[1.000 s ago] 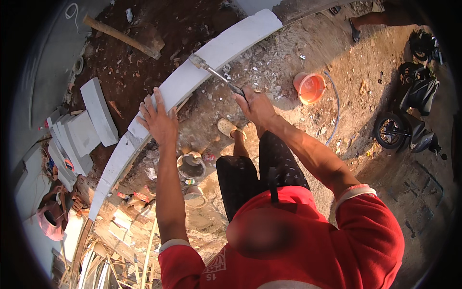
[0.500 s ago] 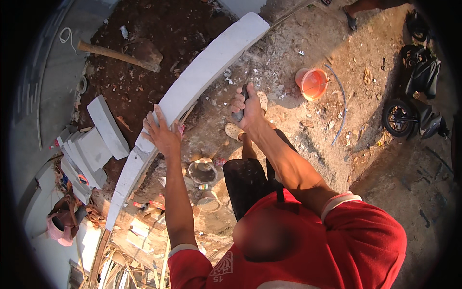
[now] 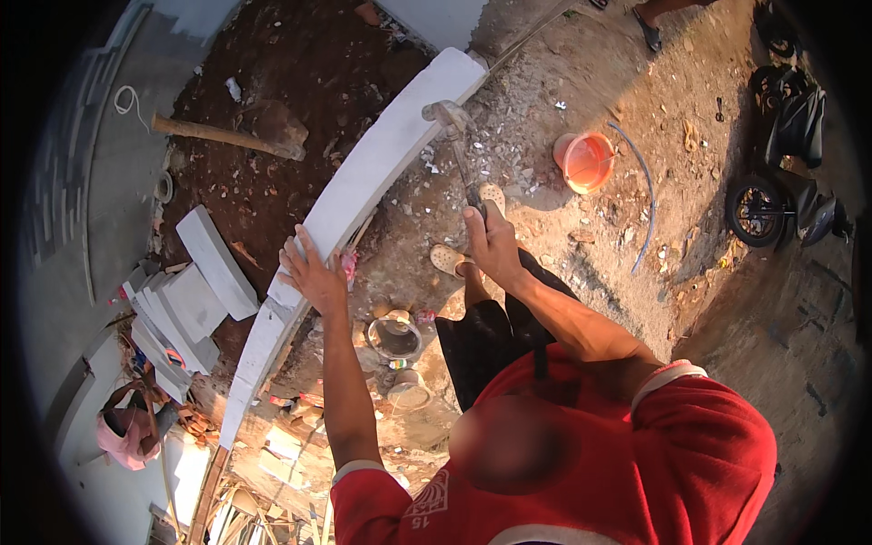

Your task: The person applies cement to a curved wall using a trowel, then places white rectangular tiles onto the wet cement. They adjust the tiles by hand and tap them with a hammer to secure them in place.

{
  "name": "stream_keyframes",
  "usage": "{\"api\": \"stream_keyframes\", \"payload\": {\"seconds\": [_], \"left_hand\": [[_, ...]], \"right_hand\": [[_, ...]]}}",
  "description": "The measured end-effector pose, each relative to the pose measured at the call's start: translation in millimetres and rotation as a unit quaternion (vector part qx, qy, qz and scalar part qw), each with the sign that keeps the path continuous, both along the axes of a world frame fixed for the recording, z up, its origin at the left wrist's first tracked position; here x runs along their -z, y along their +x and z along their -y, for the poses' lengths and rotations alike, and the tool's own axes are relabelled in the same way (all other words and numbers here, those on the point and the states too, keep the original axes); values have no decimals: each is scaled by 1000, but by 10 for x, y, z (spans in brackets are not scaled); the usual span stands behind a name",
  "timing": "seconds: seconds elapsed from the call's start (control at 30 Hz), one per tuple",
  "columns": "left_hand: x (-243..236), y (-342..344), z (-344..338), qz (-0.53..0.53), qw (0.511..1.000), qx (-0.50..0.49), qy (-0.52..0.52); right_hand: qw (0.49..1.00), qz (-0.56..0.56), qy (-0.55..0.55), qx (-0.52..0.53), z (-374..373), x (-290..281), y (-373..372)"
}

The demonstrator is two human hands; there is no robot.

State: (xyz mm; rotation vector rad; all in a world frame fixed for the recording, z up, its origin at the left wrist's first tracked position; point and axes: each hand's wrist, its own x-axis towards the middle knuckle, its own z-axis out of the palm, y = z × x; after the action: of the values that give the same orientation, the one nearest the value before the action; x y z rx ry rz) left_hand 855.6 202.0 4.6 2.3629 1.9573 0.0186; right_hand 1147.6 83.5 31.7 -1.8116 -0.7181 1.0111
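Observation:
My right hand [image 3: 495, 247] is wrapped round the grip of a hammer [image 3: 460, 150]. The hammer's metal head is over the right edge of a long pale block [image 3: 381, 136] near its far end; whether it touches cannot be told. My left hand [image 3: 313, 274] lies with fingers spread on the near end of that block, by the joint with a second pale block [image 3: 252, 354]. The two blocks form a narrow row running from the far middle to the near left.
Left of the row are dark soil, a hoe [image 3: 218, 134] and stacked pale blocks [image 3: 186, 304]. To the right stand an orange bucket [image 3: 584, 162], a blue hose [image 3: 647, 186] and a motorbike [image 3: 781, 200]. A dark bucket [image 3: 395, 336] sits near my legs. Another person's foot [image 3: 649, 32] shows far right.
My right hand has come lower and nearer, and the hammer's head has swung into sight over the block's edge. My left hand remains on the block. The whole view has shifted slightly.

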Motion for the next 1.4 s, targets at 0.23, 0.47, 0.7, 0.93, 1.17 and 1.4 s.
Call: {"api": "stream_keyframes", "payload": {"seconds": [0.23,0.47,0.7,0.93,1.17,1.4], "left_hand": [[6,-26,-5,-6,1000,3,-9],[5,-48,4,-16,1000,4,-12],[2,-17,-10,-56,998,-4,-14],[13,56,35,-18,999,-44,-16],[32,130,-17,-42,997,-61,-26],[-150,275,149,62,992,-110,24]], "right_hand": [[930,223,-57,-285,-344,10,432],[904,210,-92,-361,-393,12,471],[906,221,-72,-354,-334,-31,652],[899,270,-113,-327,743,-18,1730],[728,405,-351,-428,1876,33,2688],[674,393,-397,-483,1512,-37,2744]]}}
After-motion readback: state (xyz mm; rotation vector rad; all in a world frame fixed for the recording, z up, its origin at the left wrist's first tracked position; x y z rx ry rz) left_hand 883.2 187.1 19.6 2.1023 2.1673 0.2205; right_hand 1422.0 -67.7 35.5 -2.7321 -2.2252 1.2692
